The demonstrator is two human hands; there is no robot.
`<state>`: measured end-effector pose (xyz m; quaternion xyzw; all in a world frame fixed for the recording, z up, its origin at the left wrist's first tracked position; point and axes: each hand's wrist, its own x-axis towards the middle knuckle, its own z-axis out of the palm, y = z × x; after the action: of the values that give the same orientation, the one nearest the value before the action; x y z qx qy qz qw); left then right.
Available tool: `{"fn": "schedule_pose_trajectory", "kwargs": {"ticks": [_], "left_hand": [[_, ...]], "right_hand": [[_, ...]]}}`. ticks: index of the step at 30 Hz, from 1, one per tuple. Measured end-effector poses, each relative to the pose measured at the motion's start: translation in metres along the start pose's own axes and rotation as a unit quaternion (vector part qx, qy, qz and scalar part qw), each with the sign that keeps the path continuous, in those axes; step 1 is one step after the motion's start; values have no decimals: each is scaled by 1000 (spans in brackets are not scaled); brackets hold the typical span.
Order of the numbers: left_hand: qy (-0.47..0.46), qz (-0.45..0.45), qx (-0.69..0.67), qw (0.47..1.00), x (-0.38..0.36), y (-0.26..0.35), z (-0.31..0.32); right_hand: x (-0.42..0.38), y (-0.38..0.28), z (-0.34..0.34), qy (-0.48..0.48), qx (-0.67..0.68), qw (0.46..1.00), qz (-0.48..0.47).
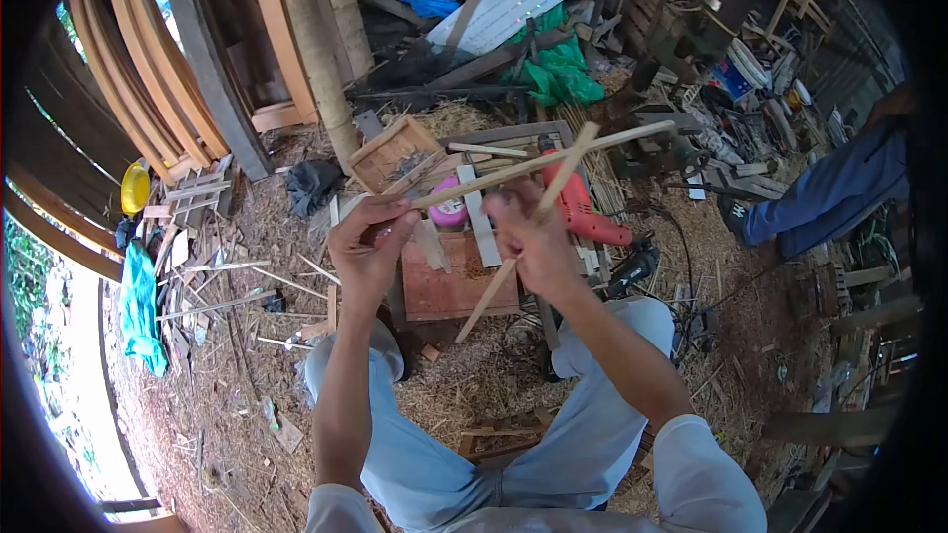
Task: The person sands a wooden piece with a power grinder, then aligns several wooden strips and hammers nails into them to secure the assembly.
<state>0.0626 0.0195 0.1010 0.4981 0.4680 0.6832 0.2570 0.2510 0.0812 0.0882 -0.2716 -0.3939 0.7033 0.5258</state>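
My left hand (365, 247) pinches the near end of a long thin wooden strip (622, 138) between thumb and fingers. That strip slants up to the right over the low worktable. My right hand (538, 252) is closed around a second wooden strip (484, 309), which runs steeply from lower left to upper right and crosses the first one in this view. Below the hands is a reddish-brown board (459, 296) on the table. A pink round object (449, 214) and a pale flat bar (480, 222) lie between the hands, and a red power drill (585, 205) is right of my right hand.
A wooden tray (380, 143) of small metal pieces sits at the table's far left. A dark power tool (634, 268) with a cord lies at right. Shavings and offcuts cover the ground. Another person's leg (825, 188) is at the right; curved wooden frames (148, 59) lean at the left.
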Motion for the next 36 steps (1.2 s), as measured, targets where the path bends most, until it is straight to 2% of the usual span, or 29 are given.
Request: {"fn": "schedule_pose_trajectory", "kwargs": {"ticks": [2,5,11,13,15,19,22,24,27,33,35,36], "left_hand": [[-5,10,-9,1000,1,-3,0],[-9,25,-11,1000,2,-5,0],[-18,28,2,999,1,-6,-6],[-29,44,2,999,1,-8,-7],[-24,46,-1,999,1,-8,-9],[-17,30,-7,999,1,-10,-16],[-11,52,-21,998,3,-10,-23],[-23,47,-27,998,3,-12,-28],[-23,38,-26,999,2,-10,-25],[-41,65,5,997,5,-12,-20],[-33,48,-12,998,5,-10,-18],[-28,29,-31,999,4,-9,-17]], "right_hand": [[-4,0,8,-77,-9,995,65],[-6,-3,18,-92,2,992,84],[5,-14,12,-72,86,992,55],[13,-22,5,-19,91,995,21],[22,-33,-8,-8,91,996,13],[39,-69,-37,135,126,982,-44],[55,-90,-83,162,97,978,-88],[55,-101,-99,229,12,968,-107],[52,-102,-105,250,-18,965,-77],[52,-105,-110,317,-14,942,-109],[53,-103,-111,310,-1,945,-108],[51,-103,-108,275,8,952,-132]]}}
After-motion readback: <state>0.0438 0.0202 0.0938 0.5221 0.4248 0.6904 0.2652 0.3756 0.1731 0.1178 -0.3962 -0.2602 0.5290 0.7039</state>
